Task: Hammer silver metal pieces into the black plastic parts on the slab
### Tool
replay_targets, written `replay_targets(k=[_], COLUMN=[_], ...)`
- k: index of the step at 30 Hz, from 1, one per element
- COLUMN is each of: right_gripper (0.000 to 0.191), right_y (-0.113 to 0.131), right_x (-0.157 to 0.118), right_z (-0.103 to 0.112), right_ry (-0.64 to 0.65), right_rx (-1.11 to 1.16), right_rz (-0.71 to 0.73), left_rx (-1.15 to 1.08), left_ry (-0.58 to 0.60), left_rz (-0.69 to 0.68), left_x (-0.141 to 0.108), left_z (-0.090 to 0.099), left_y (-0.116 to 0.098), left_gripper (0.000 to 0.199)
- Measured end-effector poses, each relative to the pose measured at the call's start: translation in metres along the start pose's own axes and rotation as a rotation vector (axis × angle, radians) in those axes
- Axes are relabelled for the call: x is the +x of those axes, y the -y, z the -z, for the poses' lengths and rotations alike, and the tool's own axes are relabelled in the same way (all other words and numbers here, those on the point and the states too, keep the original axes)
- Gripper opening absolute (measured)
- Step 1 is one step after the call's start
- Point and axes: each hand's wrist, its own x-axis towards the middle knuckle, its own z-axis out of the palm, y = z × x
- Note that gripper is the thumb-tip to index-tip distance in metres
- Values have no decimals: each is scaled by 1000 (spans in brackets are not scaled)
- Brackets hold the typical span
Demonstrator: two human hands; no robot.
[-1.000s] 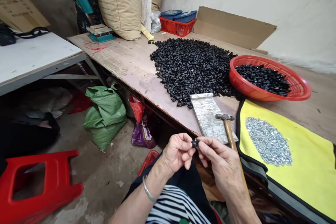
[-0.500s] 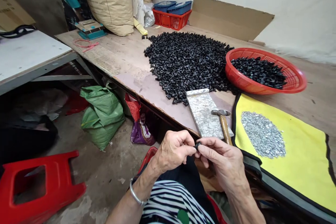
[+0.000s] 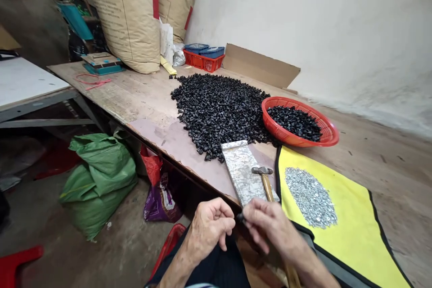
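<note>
My right hand [image 3: 270, 222], slightly blurred, pinches a small black plastic part [image 3: 240, 217] at its fingertips. My left hand [image 3: 211, 225] is just left of that part, apart from it, with thumb and forefinger pressed together; whether anything is between them is hidden. Beyond the hands a worn silvery metal plate [image 3: 239, 164] lies at the table edge. A hammer [image 3: 262, 171] with a wooden handle rests on it, the handle running under my right hand. Past the plate spreads a big heap of similar black parts [image 3: 219, 110].
A red plastic basket [image 3: 332, 134] with black parts stands right of the heap. Small shiny metal pieces [image 3: 310, 198] lie on a yellow cloth [image 3: 361, 225]. Large paper sacks [image 3: 124, 18] and a red crate [image 3: 204, 62] stand at the back. A green sack [image 3: 99, 184] is on the floor.
My hands have come apart; the black part, between both hands before, is now at my right fingertips. The view has tilted up and turned right.
</note>
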Motion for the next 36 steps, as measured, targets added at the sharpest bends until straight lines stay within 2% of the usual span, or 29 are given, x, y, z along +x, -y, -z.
replay_targets(k=[1,4,7,9,12,14,15,18,20,25,32,36], right_gripper=[29,25,29,30,26,21,21,24,24,24,21,20], right_y=[12,60,98,99,67,36,21,-12,-22,-29,-33,-31], right_x=[7,26,37,34,18,5,0,-7,-6,-5,-6,-6], right_z=[16,77,125,137,134,128,126,124,125,128,134,137], right_ry=[-46,-451,-674,-773,-886,-905,-887,-822,-793,-735,-693,-697], right_rx=[-9,-6,-18,-91,-308,-595,-867,-1135,-1155,-1227,-1259,-1230], right_rz=[24,191,244,206,96,-13,-84,-161,-149,-104,-87,-109], left_rx=[-41,-92,-61,-14,120,245,316,618,833,1086,1240,1195], left_ry=[-30,-63,-74,-122,-285,-417,-468,-603,-656,-629,-629,-627], left_rz=[-13,-38,-24,-28,-79,-136,-174,-362,-439,-351,-286,-301], left_x=[1,0,-3,-4,1,9,15,37,53,83,97,100], left_z=[-1,-3,-1,5,23,36,42,55,59,59,51,56], left_y=[1,3,3,3,3,3,2,-7,-15,-29,-28,-26], left_gripper=[10,16,10,8,8,8,8,7,7,12,10,8])
